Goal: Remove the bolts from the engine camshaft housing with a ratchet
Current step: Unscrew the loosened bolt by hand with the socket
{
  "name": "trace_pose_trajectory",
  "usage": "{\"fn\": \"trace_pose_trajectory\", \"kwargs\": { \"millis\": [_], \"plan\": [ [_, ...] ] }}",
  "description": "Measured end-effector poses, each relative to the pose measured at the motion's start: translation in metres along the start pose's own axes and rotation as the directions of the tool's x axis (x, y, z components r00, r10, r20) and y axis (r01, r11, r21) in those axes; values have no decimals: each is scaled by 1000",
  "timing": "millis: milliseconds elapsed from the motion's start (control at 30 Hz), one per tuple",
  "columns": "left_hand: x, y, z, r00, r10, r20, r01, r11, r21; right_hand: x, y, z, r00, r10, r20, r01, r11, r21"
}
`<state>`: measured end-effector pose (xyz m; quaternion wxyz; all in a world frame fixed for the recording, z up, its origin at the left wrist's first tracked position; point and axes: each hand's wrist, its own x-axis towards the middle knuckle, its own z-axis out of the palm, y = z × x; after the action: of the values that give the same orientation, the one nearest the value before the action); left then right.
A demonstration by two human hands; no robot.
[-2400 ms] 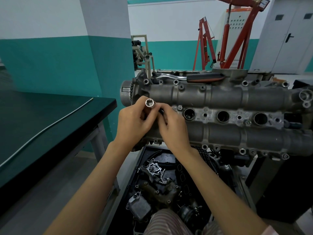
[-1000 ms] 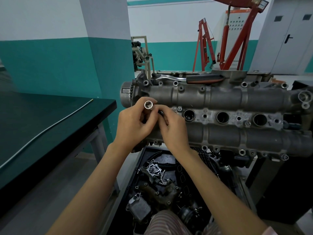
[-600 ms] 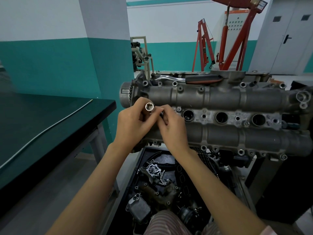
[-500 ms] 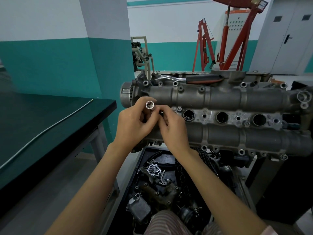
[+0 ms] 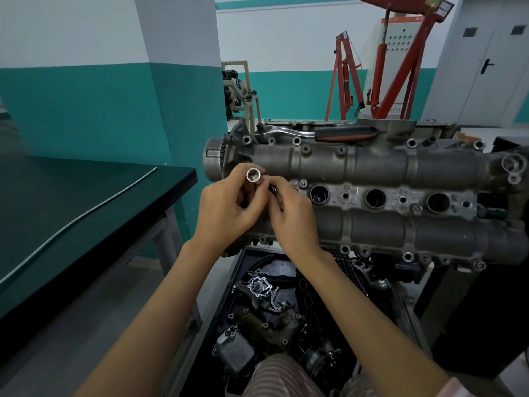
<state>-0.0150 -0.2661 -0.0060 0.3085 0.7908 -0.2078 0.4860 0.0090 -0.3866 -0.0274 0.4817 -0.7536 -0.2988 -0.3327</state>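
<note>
Hands first: the left hand (image 5: 226,209) is curled round a chrome socket (image 5: 253,175), open mouth tipped up toward the camera, and the right hand (image 5: 292,216) pinches at something small and dark just beside it, right against the housing (image 5: 380,167). What that dark piece is, I cannot tell; the fingers hide most of it. Both hands sit at the housing's left end, close to the toothed sprocket (image 5: 213,161).

Socket looks like plain polished steel: small, stiff, light enough for two fingers, and slick, so my guess is a grip round the barrel beats a pinch at the rim. Drop it and it likely rolls into the crate (image 5: 237,279) of dirty parts below.

Ratchet (image 5: 317,132) lies idle along the housing's far edge, chrome head to the left, dark grip with a red stripe to the right. That rubbery grip is the place to take it, I'd say; the bare shank would be slippery with oil about.

Bolts (image 5: 305,149) stand in rows along the far edge, the near edge and the middle strip. Expect them small, hard and tight. The housing itself is cast metal, heavy and rigid, not something that shifts under a wrench.

Writing: a small round badge and some stamped characters sit between the plug holes, too small to read.

Off left, a dark bench (image 5: 114,202) carries a thin rod (image 5: 86,216) lying slantwise toward its right edge. Red hoists (image 5: 346,70) stand behind.
</note>
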Motion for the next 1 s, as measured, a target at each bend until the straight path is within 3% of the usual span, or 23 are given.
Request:
{"fn": "trace_pose_trajectory", "kwargs": {
  "millis": [233,533,633,767,1000],
  "plan": [
    [1,-2,2,998,-43,-43,43,999,-5,0,0,1,999,30,-25,-32,996,-79],
    [0,0,-1,1000,7,9,-7,1000,-13,1,0,-1,1000,-23,14,23,1000,-4],
    [1,-1,0,1000,-16,-13,16,1000,-19,1,0,-1,999,-23,33,25,998,-50],
    [1,0,2,996,-67,-51,66,998,-18,1,1,1,999,44,-6,-44,996,-72],
    [0,2,0,999,-33,-27,32,999,-25,0,1,0,1000,-6,-8,6,1000,-16]
  ]
}}
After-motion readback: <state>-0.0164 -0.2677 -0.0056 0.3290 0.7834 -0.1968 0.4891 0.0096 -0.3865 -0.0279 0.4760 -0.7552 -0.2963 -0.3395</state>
